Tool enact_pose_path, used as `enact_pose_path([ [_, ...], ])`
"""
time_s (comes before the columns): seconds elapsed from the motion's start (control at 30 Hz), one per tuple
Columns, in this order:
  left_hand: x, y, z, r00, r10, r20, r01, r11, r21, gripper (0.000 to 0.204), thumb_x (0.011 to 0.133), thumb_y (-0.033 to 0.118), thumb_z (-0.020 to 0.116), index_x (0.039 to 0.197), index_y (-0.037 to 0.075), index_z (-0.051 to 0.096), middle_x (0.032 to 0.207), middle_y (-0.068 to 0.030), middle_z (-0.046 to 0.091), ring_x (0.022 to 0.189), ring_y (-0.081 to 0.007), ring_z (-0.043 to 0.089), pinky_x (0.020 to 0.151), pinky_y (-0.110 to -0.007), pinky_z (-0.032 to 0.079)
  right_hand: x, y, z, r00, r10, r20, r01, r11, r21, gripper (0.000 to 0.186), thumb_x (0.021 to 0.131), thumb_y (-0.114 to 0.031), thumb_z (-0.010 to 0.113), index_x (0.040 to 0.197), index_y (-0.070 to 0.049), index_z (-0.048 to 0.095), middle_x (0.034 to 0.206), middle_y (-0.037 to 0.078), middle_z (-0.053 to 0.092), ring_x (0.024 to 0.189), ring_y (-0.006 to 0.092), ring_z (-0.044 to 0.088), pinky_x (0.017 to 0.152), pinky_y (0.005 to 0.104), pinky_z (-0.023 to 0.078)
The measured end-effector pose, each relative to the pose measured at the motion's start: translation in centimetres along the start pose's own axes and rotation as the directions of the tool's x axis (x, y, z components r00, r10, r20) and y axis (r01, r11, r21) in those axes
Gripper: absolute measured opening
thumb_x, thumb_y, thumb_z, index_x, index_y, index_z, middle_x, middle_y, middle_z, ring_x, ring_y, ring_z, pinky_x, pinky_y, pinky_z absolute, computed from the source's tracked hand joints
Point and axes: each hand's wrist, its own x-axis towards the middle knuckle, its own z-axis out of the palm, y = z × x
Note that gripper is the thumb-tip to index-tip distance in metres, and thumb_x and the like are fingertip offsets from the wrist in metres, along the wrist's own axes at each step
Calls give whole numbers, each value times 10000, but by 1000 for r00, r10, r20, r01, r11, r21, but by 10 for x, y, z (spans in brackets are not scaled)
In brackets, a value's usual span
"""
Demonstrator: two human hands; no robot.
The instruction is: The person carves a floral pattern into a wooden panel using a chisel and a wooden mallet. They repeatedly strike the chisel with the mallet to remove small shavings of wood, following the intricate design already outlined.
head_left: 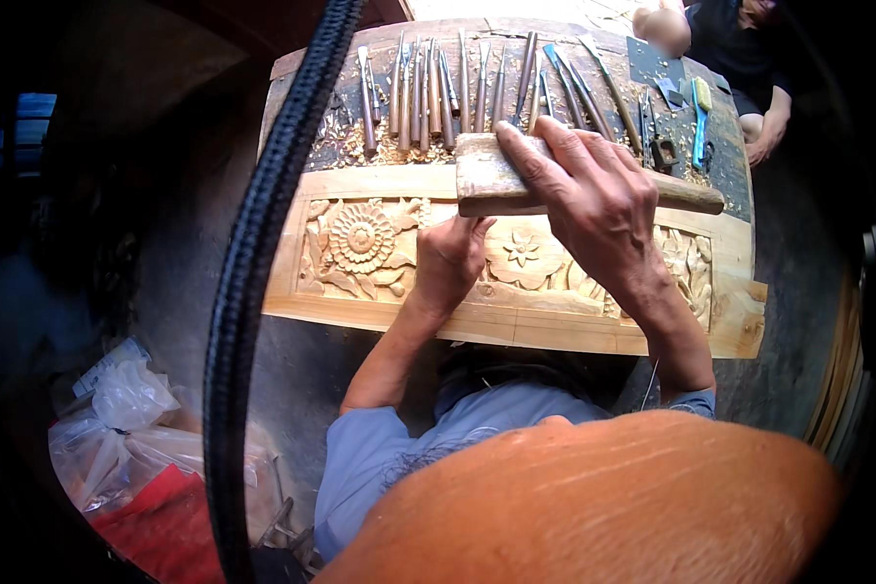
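My right hand (608,200) is closed over a wooden mallet (487,175), its worn block head to the left and its handle sticking out to the right. Directly below the mallet head, my left hand (450,255) makes a fist above the carving; whatever it grips is hidden by the fingers and the mallet. Under both hands lies a long pale wooden panel (389,310) carved in relief. A large round, many-petalled flower (362,237) shows left of my left hand, and a smaller star-shaped flower (522,248) sits to its right.
Behind the panel, several chisels (434,102) lie in a row on the worn workbench (307,73), among wood shavings. A blue brush (700,127) with yellow bristles lies at the right. Another person (749,58) sits beyond the far right corner. Plastic bags (127,428) stand lower left.
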Motion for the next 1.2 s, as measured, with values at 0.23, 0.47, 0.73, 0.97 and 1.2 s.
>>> enact_pose_path([
  [0.23, -3, -3, 6, 993, -113, -38, 103, 972, -209, 225, 988, 4, 752, 1197, 22, 671, 840, -191, 755, 717, -408, 753, 609, -459, 574, 17, 8, 3, 955, 108, -274, -38, 968, 249, 596, 856, -113, 809, 1441, -206, 746, 1173, 120, 804, 940, 276, 786, 805, 396, 637],
  [0.47, 0, 2, 6, 997, -76, -2, 76, 997, -23, 119, 1020, 57, 761, 1119, 5, 719, 871, -153, 793, 768, -310, 797, 683, -414, 622, 7, 9, 20, 997, -82, -11, 82, 997, 2, 548, 930, -209, 741, 1476, -223, 703, 1244, 93, 750, 983, 242, 739, 832, 399, 610],
  [0.73, -3, 5, 5, 984, -177, -8, 173, 970, -169, 65, 1030, 26, 748, 1083, -2, 720, 883, -151, 805, 777, -261, 814, 689, -357, 619, 18, 8, 23, 964, 58, -260, 26, 950, 310, 600, 848, -138, 829, 1435, -218, 738, 1198, 111, 793, 952, 252, 785, 828, 394, 643],
  [0.97, -5, -5, 7, 992, -128, -18, 125, 988, -95, 70, 1034, 24, 734, 1096, -11, 731, 894, -178, 802, 793, -302, 809, 670, -389, 621, 15, 11, 23, 990, -86, -116, 89, 996, 28, 553, 891, -181, 764, 1441, -234, 731, 1230, 70, 767, 984, 223, 756, 829, 390, 611],
  [1.2, -3, 0, 11, 997, -62, -50, 60, 997, -40, 97, 1030, 50, 744, 1097, -21, 742, 960, -212, 809, 807, -302, 821, 694, -404, 638, 14, 10, 39, 966, 34, -257, 60, 936, 347, 550, 869, -143, 792, 1412, -216, 748, 1206, 99, 791, 963, 251, 776, 820, 410, 630],
])
